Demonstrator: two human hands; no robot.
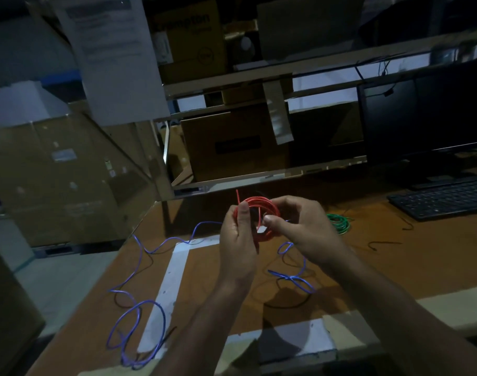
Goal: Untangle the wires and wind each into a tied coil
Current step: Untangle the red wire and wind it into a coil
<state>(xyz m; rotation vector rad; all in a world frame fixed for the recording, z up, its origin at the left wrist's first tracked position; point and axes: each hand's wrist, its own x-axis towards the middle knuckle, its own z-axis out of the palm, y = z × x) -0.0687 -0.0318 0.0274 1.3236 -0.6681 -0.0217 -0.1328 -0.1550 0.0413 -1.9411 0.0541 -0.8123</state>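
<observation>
A red wire coil (261, 206) is held up above the wooden desk (394, 261), between both hands. My left hand (238, 240) grips its left side, thumb over the loops, and a short red end sticks up above the thumb. My right hand (299, 226) pinches the coil's right side, thumb pressed on the strands. A long blue wire (139, 270) lies loose and looping across the desk, from the near left corner to under my right wrist. A green wire coil (339, 222) rests on the desk behind my right hand. A thin black wire (283, 302) lies tangled with the blue one.
A black keyboard (443, 199) and monitor (427, 115) stand at the right. White tape strips (172, 283) mark a rectangle on the desk. Two small black wire pieces (384, 244) lie right of the green coil. Cardboard boxes (232, 142) fill shelves behind a glass partition.
</observation>
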